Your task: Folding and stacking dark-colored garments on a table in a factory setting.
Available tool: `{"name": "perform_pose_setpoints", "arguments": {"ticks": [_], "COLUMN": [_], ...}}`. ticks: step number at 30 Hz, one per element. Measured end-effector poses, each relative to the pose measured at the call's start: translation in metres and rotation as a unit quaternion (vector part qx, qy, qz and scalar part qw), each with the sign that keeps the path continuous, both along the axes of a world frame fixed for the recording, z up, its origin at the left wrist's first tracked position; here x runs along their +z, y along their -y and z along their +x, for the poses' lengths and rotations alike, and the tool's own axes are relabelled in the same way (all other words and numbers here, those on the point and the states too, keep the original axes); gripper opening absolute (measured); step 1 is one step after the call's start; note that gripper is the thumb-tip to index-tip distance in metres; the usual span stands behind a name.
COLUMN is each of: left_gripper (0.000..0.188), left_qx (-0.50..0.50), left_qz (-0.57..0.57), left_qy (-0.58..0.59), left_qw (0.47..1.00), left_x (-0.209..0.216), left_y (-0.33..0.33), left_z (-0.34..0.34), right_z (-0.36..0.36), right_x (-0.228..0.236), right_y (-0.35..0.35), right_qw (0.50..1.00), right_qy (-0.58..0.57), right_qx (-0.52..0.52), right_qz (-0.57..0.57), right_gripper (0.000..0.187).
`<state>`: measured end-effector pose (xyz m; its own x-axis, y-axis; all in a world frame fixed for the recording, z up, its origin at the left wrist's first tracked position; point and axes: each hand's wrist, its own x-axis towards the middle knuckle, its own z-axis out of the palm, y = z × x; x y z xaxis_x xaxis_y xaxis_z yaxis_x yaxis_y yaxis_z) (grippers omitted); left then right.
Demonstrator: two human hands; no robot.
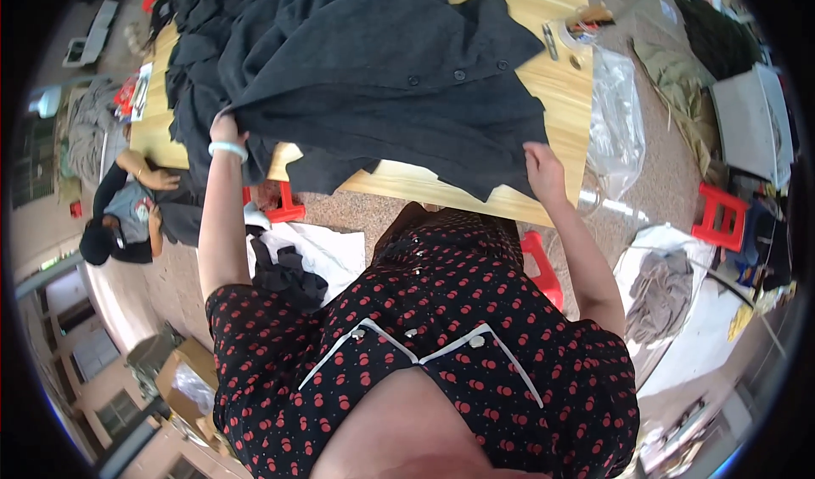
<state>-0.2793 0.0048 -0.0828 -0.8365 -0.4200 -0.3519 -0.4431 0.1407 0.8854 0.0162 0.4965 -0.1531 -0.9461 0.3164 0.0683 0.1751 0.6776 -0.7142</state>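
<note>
Far out to the left of the table, another person in a grey top crouches low by its corner, and a cardboard box sits on the floor nearer to me. My left hand, with a pale bangle on the wrist, is clenched on the left edge of the dark coat, gripping a fold of it over the table's near left side. The coat is charcoal, a thick, slightly fuzzy wool-like cloth, spread wide across the pale wooden table, with a row of dark round buttons along one straight front edge. More dark cloth is heaped behind it toward the table's far left. A red stool stands under the table's near edge. My right hand pinches the coat's lower right corner at the table's near right edge. Beyond that corner, a crumpled clear plastic bag hangs off the table's right side.
</note>
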Motion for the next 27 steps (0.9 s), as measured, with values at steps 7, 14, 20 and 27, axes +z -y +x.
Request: {"name": "perform_pose_setpoints", "arguments": {"ticks": [7, 14, 20, 27], "left_gripper": [0.037, 0.008, 0.013, 0.045], "left_qx": [-0.323, -0.585, -0.58, -0.526], "left_qz": [-0.476, -0.217, -0.324, -0.479], "left_qy": [-0.437, -0.36, -0.275, -0.037], "left_qw": [0.691, 0.693, 0.695, 0.701], "left_x": [0.048, -0.056, -0.107, -0.147], "left_y": [-0.156, -0.35, -0.478, -0.535], "left_z": [0.064, 0.064, 0.048, 0.043], "right_z": [0.077, 0.083, 0.071, 0.067], "right_x": [-0.038, -0.06, -0.06, -0.059], "right_y": [0.021, 0.004, -0.017, -0.031], "right_qw": [0.988, 0.977, 0.994, 0.989], "right_qy": [0.116, 0.132, 0.101, 0.134], "right_qx": [0.018, 0.032, 0.026, 0.056], "right_qz": [0.101, 0.164, 0.013, 0.019], "right_gripper": [0.041, 0.042, 0.023, 0.019]}}
